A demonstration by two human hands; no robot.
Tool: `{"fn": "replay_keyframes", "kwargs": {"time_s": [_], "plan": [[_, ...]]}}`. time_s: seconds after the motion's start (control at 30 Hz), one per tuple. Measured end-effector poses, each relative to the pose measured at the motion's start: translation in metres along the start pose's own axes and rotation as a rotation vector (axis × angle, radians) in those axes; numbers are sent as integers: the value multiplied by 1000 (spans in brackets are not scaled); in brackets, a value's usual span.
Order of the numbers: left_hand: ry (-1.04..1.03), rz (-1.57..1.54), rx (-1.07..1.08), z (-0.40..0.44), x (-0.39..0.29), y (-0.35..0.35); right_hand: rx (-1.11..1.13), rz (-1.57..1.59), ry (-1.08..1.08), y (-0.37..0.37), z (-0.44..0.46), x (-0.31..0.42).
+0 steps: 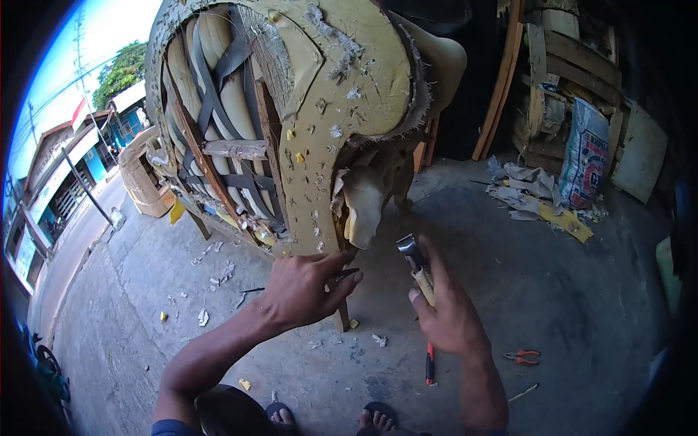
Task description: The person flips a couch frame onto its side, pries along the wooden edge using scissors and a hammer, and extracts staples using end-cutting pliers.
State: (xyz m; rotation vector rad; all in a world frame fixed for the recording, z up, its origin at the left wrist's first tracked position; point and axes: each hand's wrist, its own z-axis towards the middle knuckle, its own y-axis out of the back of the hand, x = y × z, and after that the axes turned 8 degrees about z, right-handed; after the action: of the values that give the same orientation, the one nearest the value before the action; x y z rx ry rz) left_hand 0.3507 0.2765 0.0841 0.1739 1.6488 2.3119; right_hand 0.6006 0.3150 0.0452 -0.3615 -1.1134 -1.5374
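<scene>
A stripped armchair frame (305, 156) with worn yellow foam, wood slats and woven dark straps stands before me. My left hand (302, 287) is closed around a thin dark rod-like tool (349, 272) near the chair's lower front corner, close to a hanging flap of padding (363, 203). Its exact kind is hidden by the fingers. To the right, my right hand (451, 316) grips a hammer (408, 247), its metal head up and a pale handle below. A red and black grip (430, 365) shows beneath that hand; I cannot tell whether it belongs to the hammer.
Red-handled pliers (522, 357) and a thin screwdriver-like tool (523, 392) lie on the concrete floor at right. Foam and fabric scraps (527, 190) litter the ground near a printed sack (584, 154). Wooden frames (578, 58) stand behind. A street runs along the left.
</scene>
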Motion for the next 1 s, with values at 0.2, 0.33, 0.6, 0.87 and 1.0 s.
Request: {"fn": "replay_keyframes", "kwargs": {"time_s": [0.2,0.33,0.6,0.87,1.0], "plan": [[-48,-121,-442,-6,-1,-14,220,251,-242,16,30,71],[-106,-137,-288,-1,-8,-39,343,-255,14,5,41,87],[-356,-363,75,-48,-3,-101,331,-924,238,-4,67,99],[-465,-323,213,-73,19,-139,414,-986,149,-9,64,123],[-509,-315,318,-74,18,-146,327,-857,134,-10,65,107]]}}
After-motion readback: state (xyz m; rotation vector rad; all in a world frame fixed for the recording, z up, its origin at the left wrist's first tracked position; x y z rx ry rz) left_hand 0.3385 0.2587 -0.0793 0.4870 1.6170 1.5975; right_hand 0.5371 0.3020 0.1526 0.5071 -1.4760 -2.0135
